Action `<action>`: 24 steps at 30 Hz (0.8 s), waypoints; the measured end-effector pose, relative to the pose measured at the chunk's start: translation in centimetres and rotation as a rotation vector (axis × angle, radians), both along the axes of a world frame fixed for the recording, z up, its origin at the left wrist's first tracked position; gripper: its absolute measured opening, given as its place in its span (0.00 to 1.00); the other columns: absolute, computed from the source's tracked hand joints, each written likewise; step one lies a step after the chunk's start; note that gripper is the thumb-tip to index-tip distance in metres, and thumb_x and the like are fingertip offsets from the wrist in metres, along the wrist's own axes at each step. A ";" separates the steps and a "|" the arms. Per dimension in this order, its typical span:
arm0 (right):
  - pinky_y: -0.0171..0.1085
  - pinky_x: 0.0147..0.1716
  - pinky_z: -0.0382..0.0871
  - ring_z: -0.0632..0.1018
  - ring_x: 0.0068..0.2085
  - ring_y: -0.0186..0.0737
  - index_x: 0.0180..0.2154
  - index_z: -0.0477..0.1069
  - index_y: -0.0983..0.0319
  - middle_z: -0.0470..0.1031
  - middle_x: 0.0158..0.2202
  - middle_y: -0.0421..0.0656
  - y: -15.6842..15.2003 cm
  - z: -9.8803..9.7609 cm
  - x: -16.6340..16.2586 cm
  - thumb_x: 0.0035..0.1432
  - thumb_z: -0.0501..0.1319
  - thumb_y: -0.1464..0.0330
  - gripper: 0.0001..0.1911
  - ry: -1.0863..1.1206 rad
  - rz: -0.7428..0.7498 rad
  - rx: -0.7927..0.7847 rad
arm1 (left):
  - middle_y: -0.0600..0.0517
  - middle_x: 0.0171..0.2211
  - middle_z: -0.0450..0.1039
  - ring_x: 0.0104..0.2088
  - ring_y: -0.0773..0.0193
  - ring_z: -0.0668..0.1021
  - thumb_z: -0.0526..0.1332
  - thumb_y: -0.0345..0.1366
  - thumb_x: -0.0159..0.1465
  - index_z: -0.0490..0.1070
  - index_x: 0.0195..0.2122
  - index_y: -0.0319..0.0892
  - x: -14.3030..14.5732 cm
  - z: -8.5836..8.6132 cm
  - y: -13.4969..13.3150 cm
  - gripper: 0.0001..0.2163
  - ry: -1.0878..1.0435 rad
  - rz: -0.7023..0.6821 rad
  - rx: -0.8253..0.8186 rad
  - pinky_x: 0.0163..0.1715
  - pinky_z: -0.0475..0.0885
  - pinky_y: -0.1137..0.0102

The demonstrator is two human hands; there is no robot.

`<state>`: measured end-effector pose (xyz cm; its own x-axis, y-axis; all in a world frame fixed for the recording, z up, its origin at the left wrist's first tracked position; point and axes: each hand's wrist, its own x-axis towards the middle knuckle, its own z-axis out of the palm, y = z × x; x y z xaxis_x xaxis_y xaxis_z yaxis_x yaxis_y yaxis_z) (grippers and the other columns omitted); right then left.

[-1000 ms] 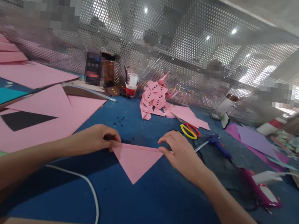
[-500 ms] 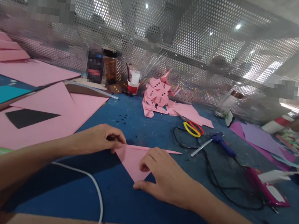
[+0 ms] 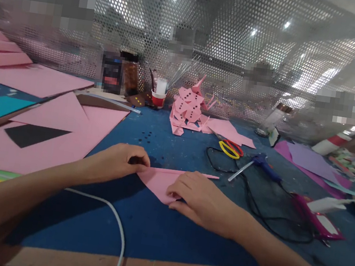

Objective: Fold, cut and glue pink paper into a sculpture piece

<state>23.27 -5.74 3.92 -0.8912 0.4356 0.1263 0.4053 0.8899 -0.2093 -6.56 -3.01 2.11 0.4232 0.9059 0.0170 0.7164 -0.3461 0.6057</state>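
Note:
A triangular piece of pink paper [image 3: 157, 181] lies before me, with a narrow folded strip along its far edge that runs out to a thin point on the right. My left hand [image 3: 129, 161] pinches the left corner of this paper between thumb and fingers. Over its right part rests my right hand [image 3: 199, 202], fingers curled and thumb at the near tip, which bends upward. The right fingers hide some of the paper. Beyond the hands stands a folded pink paper figure [image 3: 188, 106] with black dots, and small black dots [image 3: 146, 135] lie on the table.
Scissors [image 3: 230, 149], a blue glue gun [image 3: 267, 166] and a pink power strip [image 3: 317, 218] with black cable sit to the right. Pink sheets [image 3: 98, 133] and a black piece [image 3: 37, 134] lie left. A white cable [image 3: 116, 217] crosses the near table. Behind is a perforated metal screen [image 3: 224, 38].
The near tip of the pink paper has lifted and bent upward under my right thumb. My right thumb has moved closer to the fingers. The left hand keeps its pinch.

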 end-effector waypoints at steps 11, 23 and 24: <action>0.40 0.43 0.66 0.81 0.43 0.43 0.42 0.78 0.60 0.84 0.41 0.43 0.3 -0.6 -0.6 0.71 0.61 0.65 0.08 0.132 -0.197 -0.104 | 0.51 0.37 0.79 0.38 0.58 0.78 0.60 0.40 0.67 0.79 0.36 0.46 0.7 -0.5 -0.4 0.09 0.043 -0.047 0.147 0.39 0.69 0.67; 0.37 0.42 0.66 0.80 0.41 0.40 0.40 0.78 0.59 0.82 0.39 0.40 0.6 -2.0 -1.6 0.69 0.65 0.65 0.05 0.257 -0.365 -0.167 | 0.49 0.45 0.78 0.46 0.59 0.78 0.55 0.34 0.73 0.76 0.44 0.45 2.2 -1.5 -2.1 0.10 -0.026 -0.100 0.341 0.48 0.72 0.66; 0.37 0.42 0.66 0.80 0.41 0.40 0.40 0.78 0.59 0.82 0.39 0.40 0.6 -2.1 -1.6 0.68 0.65 0.65 0.05 0.255 -0.379 -0.166 | 0.49 0.45 0.78 0.46 0.60 0.79 0.55 0.34 0.73 0.76 0.45 0.45 2.4 -1.4 -2.4 0.09 -0.042 -0.105 0.328 0.47 0.73 0.67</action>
